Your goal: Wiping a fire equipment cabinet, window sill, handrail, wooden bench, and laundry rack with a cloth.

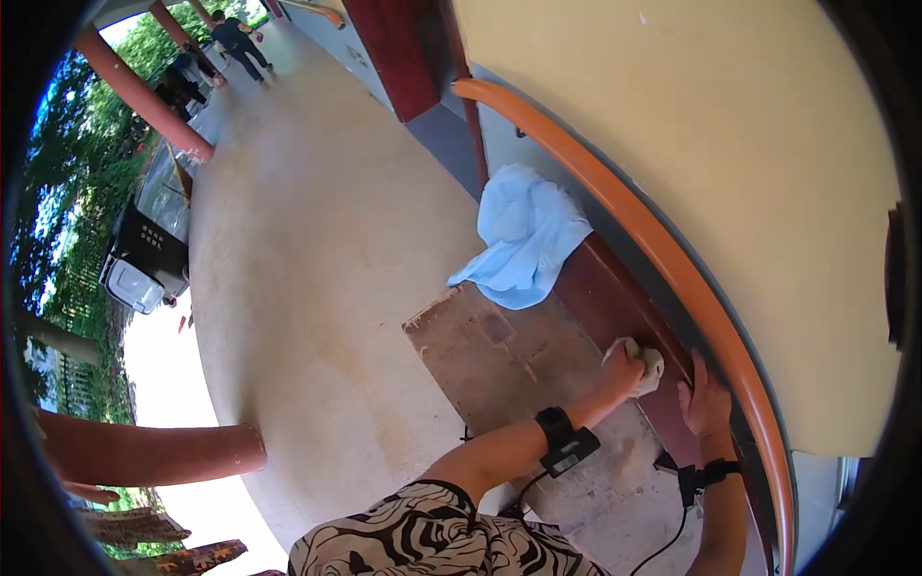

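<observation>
My left hand [624,373] is closed around a crumpled off-white cloth [650,374], pressed on the face of a dark red board [601,288]. To its right, my right hand [706,403] rests with fingers extended on the raised far edge of the board, below the orange handrail [648,237]; it holds nothing that shows. A light blue cloth or thin sheet [529,234] lies bunched over the board's upper end. A worn brown wooden panel [490,345] lies beside the board. Both wrists wear black straps with small devices and cables.
The handrail curves along a yellow wall [756,180]. Red columns [158,453] stand at the left, with a dark wheeled bin [151,248] outside the walkway. One person [238,43] is far up the walkway, and another [184,83] is near a column. Brownish, ragged-edged objects [137,525] show at lower left.
</observation>
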A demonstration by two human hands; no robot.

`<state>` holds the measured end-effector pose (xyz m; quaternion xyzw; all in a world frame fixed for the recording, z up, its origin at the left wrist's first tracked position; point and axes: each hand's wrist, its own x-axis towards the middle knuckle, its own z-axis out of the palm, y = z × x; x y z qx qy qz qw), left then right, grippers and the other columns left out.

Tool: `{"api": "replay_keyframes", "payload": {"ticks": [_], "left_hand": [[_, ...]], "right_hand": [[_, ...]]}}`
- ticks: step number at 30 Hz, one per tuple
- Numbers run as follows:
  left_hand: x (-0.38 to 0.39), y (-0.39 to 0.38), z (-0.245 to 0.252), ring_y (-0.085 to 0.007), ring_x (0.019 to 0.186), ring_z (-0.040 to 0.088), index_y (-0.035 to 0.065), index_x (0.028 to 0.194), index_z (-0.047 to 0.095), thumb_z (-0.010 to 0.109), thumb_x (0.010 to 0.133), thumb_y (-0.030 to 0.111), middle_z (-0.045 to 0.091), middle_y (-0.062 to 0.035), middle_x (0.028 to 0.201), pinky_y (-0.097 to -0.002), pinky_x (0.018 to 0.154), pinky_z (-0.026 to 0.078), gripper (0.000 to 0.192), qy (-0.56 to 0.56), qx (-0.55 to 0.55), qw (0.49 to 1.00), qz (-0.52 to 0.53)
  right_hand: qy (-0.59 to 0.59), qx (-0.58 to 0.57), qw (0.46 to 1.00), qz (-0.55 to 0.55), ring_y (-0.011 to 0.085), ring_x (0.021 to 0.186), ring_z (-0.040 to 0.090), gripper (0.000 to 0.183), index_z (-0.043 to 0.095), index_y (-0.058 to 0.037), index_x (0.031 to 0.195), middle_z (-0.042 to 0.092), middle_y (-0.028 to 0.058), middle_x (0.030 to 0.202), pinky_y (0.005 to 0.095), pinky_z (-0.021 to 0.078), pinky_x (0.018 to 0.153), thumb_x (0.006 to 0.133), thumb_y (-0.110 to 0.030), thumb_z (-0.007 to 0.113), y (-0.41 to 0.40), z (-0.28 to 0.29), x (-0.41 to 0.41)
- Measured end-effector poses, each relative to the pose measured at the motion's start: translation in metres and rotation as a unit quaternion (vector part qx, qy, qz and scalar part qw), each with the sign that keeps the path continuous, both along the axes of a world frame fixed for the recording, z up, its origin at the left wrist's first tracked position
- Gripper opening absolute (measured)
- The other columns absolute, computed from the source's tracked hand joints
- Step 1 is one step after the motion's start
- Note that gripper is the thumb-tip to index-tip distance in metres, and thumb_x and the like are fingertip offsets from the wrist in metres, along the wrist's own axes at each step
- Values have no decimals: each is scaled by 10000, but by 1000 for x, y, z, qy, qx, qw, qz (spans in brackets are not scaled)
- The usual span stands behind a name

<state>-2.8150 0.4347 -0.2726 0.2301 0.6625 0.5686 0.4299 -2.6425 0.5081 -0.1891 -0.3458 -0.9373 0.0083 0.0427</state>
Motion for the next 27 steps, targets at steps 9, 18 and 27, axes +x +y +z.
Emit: {"api": "replay_keyframes", "payload": {"ticks": [9, 18, 27], "left_hand": [[-125, 23, 94, -377, 945, 551, 94, 1217, 521, 532, 745, 183, 535, -186, 1005, -456, 801, 474, 480, 475, 8, 879, -46], [-11, 10, 98, -379, 905, 590, 161, 1225, 536, 545, 734, 199, 541, -203, 1046, -468, 771, 491, 492, 567, -38, 796, -209], [132, -5, 97, -342, 855, 617, 157, 1208, 559, 573, 723, 173, 567, -172, 1014, -443, 694, 527, 486, 572, 82, 739, -348]], "right_hand": [[-60, 10, 998, -28, 325, 817, 615, 539, 427, -93, 1294, 605, 166, 907, 412, 504, 739, 857, -392, 531, 0, 15, -26], [112, 67, 991, -28, 308, 1015, 542, 483, 514, -47, 1196, 581, 152, 1072, 430, 416, 899, 796, -310, 581, -8, -3, -16], [193, -302, 910, -207, 362, 1086, 508, 426, 507, -74, 1220, 547, 177, 1174, 438, 418, 930, 810, -182, 550, -283, -88, 135]]}}
